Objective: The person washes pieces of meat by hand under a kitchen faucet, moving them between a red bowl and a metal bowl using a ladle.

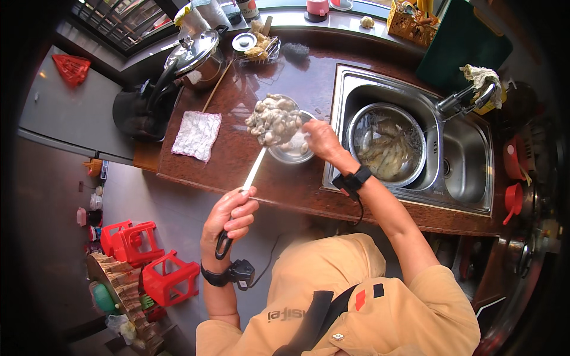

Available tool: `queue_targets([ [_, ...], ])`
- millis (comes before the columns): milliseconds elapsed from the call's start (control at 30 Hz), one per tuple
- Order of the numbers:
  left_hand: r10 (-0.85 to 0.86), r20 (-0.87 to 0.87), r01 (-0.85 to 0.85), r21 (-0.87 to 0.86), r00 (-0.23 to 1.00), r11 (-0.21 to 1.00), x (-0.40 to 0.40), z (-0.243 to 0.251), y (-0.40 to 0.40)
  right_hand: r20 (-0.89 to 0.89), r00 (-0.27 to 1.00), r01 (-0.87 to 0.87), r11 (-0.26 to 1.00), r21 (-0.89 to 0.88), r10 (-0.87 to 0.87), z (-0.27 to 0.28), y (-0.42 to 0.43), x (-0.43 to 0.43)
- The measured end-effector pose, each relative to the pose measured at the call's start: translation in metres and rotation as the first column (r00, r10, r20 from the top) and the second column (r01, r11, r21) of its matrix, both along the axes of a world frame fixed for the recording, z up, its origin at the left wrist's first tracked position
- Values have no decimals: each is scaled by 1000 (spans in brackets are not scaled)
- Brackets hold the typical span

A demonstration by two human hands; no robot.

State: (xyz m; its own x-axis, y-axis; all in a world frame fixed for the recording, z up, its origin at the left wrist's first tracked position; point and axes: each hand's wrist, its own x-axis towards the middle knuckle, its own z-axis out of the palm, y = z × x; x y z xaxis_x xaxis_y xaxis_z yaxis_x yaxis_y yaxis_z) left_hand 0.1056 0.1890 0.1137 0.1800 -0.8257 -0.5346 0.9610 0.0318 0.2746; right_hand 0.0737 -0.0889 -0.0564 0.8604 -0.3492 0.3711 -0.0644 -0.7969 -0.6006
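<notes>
My left hand [231,216] grips the black-ended handle of a long-handled strainer [254,171]. Its head is heaped with shucked oysters [274,118], which hide most of the mesh. Partly beneath the strainer is a metal bowl [291,159] with pale, cloudy contents and a few small pieces against its inner side. The fingers of my right hand [325,140] are curled at the right rim of this bowl. To the right, a steel basin [388,181] of shrimp [387,147] in water sits in the larger sink compartment.
A double steel sink [463,173] has a cloth-wrapped faucet [467,98]. On the brown counter [249,173] lie a white cloth [196,135] and a wire basket [267,51]. A lidded pot [196,58] stands back left. Red plastic stools [171,278] are on the floor, left.
</notes>
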Motion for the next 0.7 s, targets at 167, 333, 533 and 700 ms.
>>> queue_targets([
  [167, -24, 79, 25, -7, 997, 1000, 8, 23, -6, -209, 971, -162, 966, -201, 119, -6, 26, 12],
  [333, 16, 46, -15, -16, 999, 1000, 10, 24, -8, -222, 973, -106, 973, -206, 59, -18, 36, 22],
  [533, -38, 82, 37, 18, 996, 999, 9, 7, -1, -178, 982, -83, 992, -96, 65, -11, 36, 13],
  [700, -40, 87, 36, 49, 995, 998, 8, -5, 9, -275, 960, -22, 997, 80, 43, 22, 13, -5],
])
